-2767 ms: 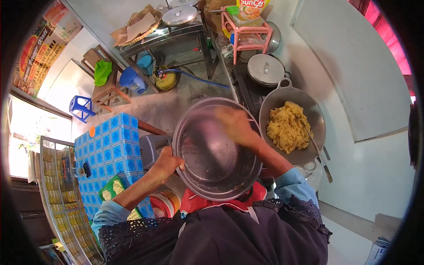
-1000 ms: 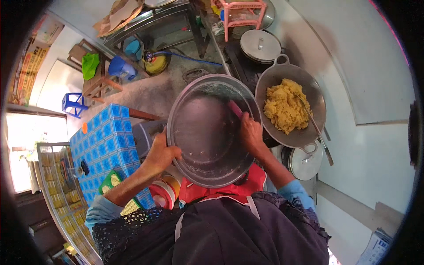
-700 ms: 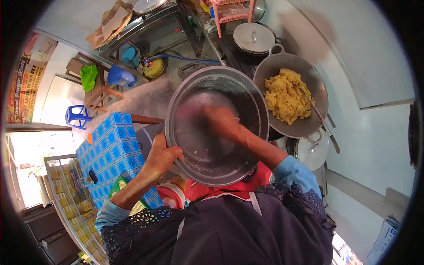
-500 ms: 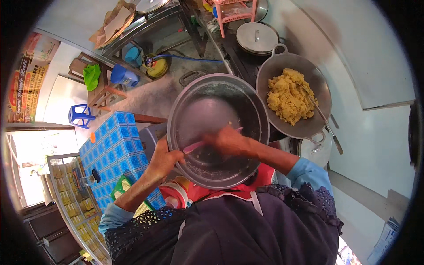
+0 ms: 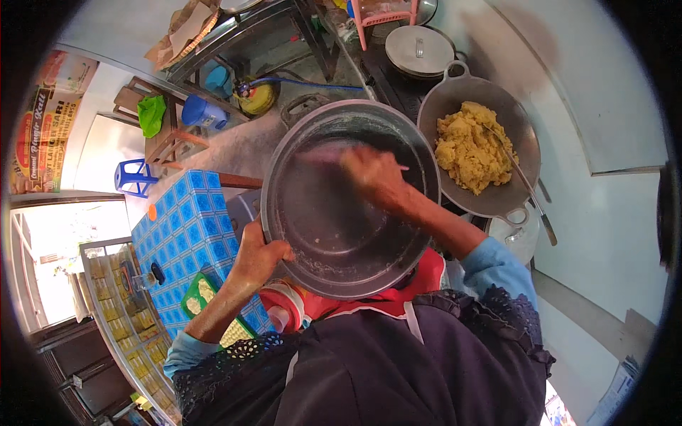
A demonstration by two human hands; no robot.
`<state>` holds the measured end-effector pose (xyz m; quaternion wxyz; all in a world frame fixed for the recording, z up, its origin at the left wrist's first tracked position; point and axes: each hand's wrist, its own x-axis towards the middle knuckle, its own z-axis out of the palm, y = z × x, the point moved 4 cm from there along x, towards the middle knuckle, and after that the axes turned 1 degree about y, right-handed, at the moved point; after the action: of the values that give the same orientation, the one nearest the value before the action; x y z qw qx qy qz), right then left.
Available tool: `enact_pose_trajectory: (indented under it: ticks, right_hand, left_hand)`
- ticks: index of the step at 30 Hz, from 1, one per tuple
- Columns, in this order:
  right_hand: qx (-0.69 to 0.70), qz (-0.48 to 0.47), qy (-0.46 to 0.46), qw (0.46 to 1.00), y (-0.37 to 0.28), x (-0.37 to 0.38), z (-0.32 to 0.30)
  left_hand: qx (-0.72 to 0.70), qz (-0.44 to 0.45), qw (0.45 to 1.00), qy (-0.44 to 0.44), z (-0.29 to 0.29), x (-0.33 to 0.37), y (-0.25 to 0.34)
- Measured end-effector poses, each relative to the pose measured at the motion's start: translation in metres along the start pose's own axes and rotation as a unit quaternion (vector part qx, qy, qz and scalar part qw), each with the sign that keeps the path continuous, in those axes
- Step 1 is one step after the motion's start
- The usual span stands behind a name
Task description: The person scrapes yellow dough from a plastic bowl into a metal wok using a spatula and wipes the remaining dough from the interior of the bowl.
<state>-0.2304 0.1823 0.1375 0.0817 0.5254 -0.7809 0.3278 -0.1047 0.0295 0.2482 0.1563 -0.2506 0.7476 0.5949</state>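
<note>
A large dark metal pot [image 5: 312, 213], tilted so that I look into it, is right in front of my body. My left hand [image 5: 259, 255] grips its left rim, thumb on the inner side. Inside the pot, my right hand [image 5: 373, 174] is closed round a pink spatula [image 5: 320, 154]. The spatula's blade is smeared by motion near the far left of the inner wall, and its handle end pokes out right of the fist. Pale residue clings along the pot's wall and lower edge.
To the right stands a wok [image 5: 522, 128] holding a yellow mash [image 5: 472, 145] and a long metal utensil [image 5: 533, 192]. A lidded pan [image 5: 419, 50] sits behind it. At left are a blue checked table [image 5: 192, 234], a green tray [image 5: 199, 292] and a glass case [image 5: 131, 319].
My right hand and the pink spatula have moved up from the middle toward the far wall of the pot. The pot has tilted slightly more; my left hand keeps its rim.
</note>
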Motion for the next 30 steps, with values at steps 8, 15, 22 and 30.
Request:
enact_pose_trajectory:
  ticks: [8, 15, 22, 30]
  right_hand:
    - [-0.001, -0.180, -0.094, 0.979, -0.021, 0.003, -0.012]
    - [-0.014, -0.183, -0.103, 0.978, -0.021, 0.018, -0.025]
    - [-0.054, -0.125, 0.016, 0.991, -0.032, 0.035, -0.062]
    - [-0.035, -0.149, 0.014, 0.988, -0.033, 0.029, -0.048]
  left_hand:
    - [0.007, 0.010, 1.000, 0.003, 0.002, -0.005, 0.004]
    - [0.003, 0.015, 1.000, -0.003, 0.005, -0.004, 0.004]
    - [-0.006, 0.007, 1.000, 0.013, 0.006, -0.002, -0.005]
    - [-0.010, 0.004, 1.000, 0.014, 0.006, -0.012, -0.008]
